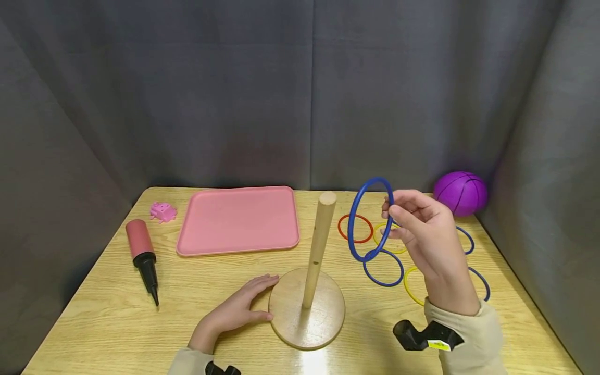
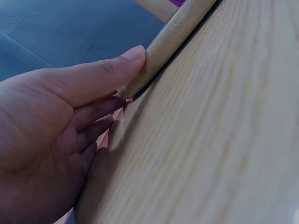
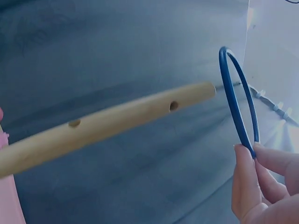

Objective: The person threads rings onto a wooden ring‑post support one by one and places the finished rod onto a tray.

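Note:
My right hand (image 1: pixel 433 237) pinches a blue ring (image 1: pixel 352 229) between thumb and fingertips, up in the air and tilted nearly on edge. Just left of it rises a wooden peg (image 1: pixel 319 250) on a round wooden base (image 1: pixel 304 325). In the right wrist view the blue ring (image 3: pixel 229 91) stands beside the top end of the peg (image 3: pixel 117 116), not around it. My left hand (image 1: pixel 239 307) touches the left rim of the base with thumb and fingers spread. The left wrist view has the thumb of this hand (image 2: pixel 60 121) against the rim of the base (image 2: pixel 163 51).
Right of the peg lie a red ring (image 1: pixel 341 235), another blue ring (image 1: pixel 399 278), a yellow ring (image 1: pixel 412 296) and more rings, partly behind my right hand. A purple ball (image 1: pixel 461 194) sits at back right. Leftward are a pink tray (image 1: pixel 241 219), pink toy (image 1: pixel 163 211) and hand pump (image 1: pixel 142 255).

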Demonstrator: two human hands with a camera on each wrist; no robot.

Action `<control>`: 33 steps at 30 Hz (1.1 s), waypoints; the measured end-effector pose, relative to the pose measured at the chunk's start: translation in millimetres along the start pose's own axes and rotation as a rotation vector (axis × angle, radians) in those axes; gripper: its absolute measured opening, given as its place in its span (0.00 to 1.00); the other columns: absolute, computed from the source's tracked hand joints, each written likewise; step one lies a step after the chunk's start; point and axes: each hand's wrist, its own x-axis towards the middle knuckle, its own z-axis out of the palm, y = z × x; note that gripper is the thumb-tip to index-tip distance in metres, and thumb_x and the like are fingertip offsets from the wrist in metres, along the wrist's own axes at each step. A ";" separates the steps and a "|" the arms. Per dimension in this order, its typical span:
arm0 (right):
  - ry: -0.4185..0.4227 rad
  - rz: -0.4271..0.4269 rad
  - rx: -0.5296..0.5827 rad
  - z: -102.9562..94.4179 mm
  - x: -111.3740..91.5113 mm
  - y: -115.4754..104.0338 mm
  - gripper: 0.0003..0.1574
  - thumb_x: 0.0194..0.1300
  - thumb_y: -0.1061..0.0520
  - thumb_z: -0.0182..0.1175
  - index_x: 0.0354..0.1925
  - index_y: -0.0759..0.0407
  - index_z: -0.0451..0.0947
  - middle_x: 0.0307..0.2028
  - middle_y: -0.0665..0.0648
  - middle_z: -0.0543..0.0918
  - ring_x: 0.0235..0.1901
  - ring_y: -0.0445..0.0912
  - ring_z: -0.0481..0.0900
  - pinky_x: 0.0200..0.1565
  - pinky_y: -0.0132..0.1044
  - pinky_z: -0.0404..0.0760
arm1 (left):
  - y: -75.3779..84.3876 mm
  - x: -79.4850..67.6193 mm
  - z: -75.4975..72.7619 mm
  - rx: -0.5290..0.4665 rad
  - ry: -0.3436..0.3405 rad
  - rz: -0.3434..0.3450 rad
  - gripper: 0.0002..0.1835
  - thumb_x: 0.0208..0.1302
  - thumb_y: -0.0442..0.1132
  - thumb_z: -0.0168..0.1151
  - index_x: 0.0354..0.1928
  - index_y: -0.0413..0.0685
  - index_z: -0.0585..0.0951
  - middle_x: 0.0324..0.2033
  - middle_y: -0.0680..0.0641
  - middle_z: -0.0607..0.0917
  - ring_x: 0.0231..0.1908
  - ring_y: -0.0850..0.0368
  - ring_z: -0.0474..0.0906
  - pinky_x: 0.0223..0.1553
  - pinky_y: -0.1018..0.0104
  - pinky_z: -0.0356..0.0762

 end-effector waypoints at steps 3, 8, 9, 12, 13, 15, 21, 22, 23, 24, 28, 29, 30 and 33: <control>-0.001 -0.012 0.058 8.2 4.0 -1.4 0.17 0.67 0.74 0.50 0.39 0.61 0.83 0.31 0.53 0.85 0.32 0.41 0.81 0.27 0.28 0.84 | -0.3 0.2 0.3 0.004 -0.001 0.000 0.43 0.59 0.53 0.66 0.73 0.47 0.60 0.73 0.39 0.61 0.73 0.35 0.52 0.68 0.31 0.53; 0.018 -0.018 0.157 18.9 7.4 -0.2 0.15 0.68 0.72 0.52 0.39 0.62 0.83 0.32 0.53 0.86 0.32 0.40 0.82 0.28 0.28 0.84 | -0.6 0.9 0.9 0.011 -0.004 -0.002 0.43 0.59 0.53 0.65 0.73 0.47 0.60 0.72 0.39 0.61 0.73 0.36 0.52 0.68 0.33 0.53; 0.026 -0.013 0.161 20.6 7.3 0.9 0.14 0.68 0.72 0.52 0.38 0.61 0.83 0.32 0.52 0.86 0.32 0.40 0.82 0.28 0.28 0.84 | -0.4 0.9 0.8 0.012 -0.003 -0.003 0.43 0.59 0.53 0.65 0.73 0.47 0.61 0.72 0.39 0.61 0.73 0.36 0.52 0.68 0.32 0.53; 0.056 0.022 0.145 24.5 5.7 6.2 0.14 0.67 0.71 0.53 0.38 0.59 0.84 0.31 0.51 0.86 0.32 0.39 0.82 0.27 0.27 0.84 | 0.1 1.1 0.6 0.014 -0.002 -0.005 0.43 0.59 0.53 0.65 0.73 0.48 0.61 0.72 0.40 0.61 0.73 0.36 0.53 0.68 0.32 0.53; 0.064 0.035 0.131 25.3 5.1 8.6 0.15 0.67 0.71 0.53 0.37 0.57 0.84 0.30 0.50 0.86 0.31 0.39 0.82 0.27 0.27 0.83 | 0.3 1.2 0.5 0.017 -0.002 -0.006 0.43 0.59 0.53 0.65 0.73 0.48 0.61 0.72 0.40 0.62 0.73 0.36 0.53 0.68 0.32 0.54; 0.074 0.058 0.098 26.3 3.8 13.8 0.16 0.67 0.71 0.53 0.37 0.56 0.84 0.30 0.49 0.85 0.31 0.39 0.81 0.27 0.27 0.83 | 0.1 1.4 0.7 0.018 0.000 -0.011 0.43 0.59 0.53 0.66 0.73 0.48 0.61 0.72 0.40 0.62 0.73 0.37 0.53 0.68 0.33 0.54; 0.072 0.128 0.048 21.7 -3.0 32.3 0.17 0.66 0.71 0.55 0.36 0.53 0.84 0.30 0.48 0.85 0.32 0.37 0.82 0.28 0.28 0.84 | 0.3 1.2 0.5 0.020 0.005 -0.015 0.43 0.58 0.53 0.66 0.73 0.48 0.61 0.72 0.40 0.62 0.73 0.36 0.53 0.69 0.33 0.53; 0.072 0.145 0.043 20.1 -4.6 35.7 0.16 0.66 0.71 0.55 0.36 0.53 0.85 0.31 0.47 0.86 0.33 0.37 0.83 0.28 0.28 0.84 | 0.5 1.1 0.3 0.020 0.004 -0.014 0.43 0.59 0.53 0.66 0.73 0.48 0.61 0.72 0.40 0.62 0.73 0.36 0.52 0.69 0.33 0.53; 0.074 0.161 0.037 18.6 -6.2 39.2 0.16 0.66 0.70 0.56 0.36 0.52 0.85 0.31 0.47 0.86 0.33 0.37 0.83 0.28 0.28 0.84 | 0.7 0.9 0.1 0.018 0.004 -0.013 0.43 0.59 0.53 0.66 0.73 0.48 0.61 0.72 0.40 0.62 0.73 0.36 0.52 0.68 0.32 0.53; 0.074 0.176 0.030 16.9 -7.6 42.8 0.16 0.66 0.70 0.56 0.36 0.52 0.85 0.31 0.47 0.86 0.33 0.36 0.83 0.29 0.28 0.84 | 0.9 0.7 -0.1 0.016 0.004 -0.012 0.43 0.59 0.53 0.66 0.73 0.48 0.61 0.72 0.39 0.62 0.73 0.35 0.52 0.68 0.32 0.53; 0.074 0.236 -0.003 11.3 -12.6 56.8 0.17 0.66 0.70 0.56 0.36 0.50 0.85 0.32 0.45 0.86 0.33 0.36 0.82 0.29 0.28 0.84 | 0.7 0.4 -0.3 0.015 0.006 -0.011 0.43 0.58 0.53 0.66 0.73 0.47 0.61 0.72 0.39 0.62 0.73 0.35 0.52 0.68 0.32 0.53; 0.076 0.252 -0.013 10.3 -13.7 60.0 0.17 0.66 0.69 0.56 0.35 0.49 0.84 0.32 0.45 0.86 0.33 0.35 0.82 0.30 0.28 0.85 | 0.4 0.4 -0.1 0.017 0.006 -0.012 0.43 0.58 0.53 0.66 0.73 0.47 0.61 0.72 0.39 0.62 0.73 0.35 0.52 0.68 0.32 0.53; 0.078 0.270 -0.024 9.4 -14.8 63.1 0.17 0.66 0.69 0.56 0.35 0.48 0.84 0.32 0.44 0.85 0.33 0.35 0.81 0.30 0.28 0.85 | 0.1 0.4 0.0 0.020 0.007 -0.013 0.43 0.58 0.53 0.66 0.73 0.48 0.62 0.72 0.40 0.62 0.73 0.36 0.52 0.69 0.32 0.53; 0.094 0.325 -0.060 7.5 -18.2 71.7 0.16 0.67 0.68 0.57 0.34 0.47 0.84 0.31 0.44 0.84 0.33 0.36 0.80 0.31 0.28 0.85 | -0.4 0.2 0.3 0.028 0.012 -0.012 0.43 0.58 0.54 0.66 0.73 0.48 0.62 0.72 0.41 0.63 0.73 0.36 0.53 0.69 0.33 0.53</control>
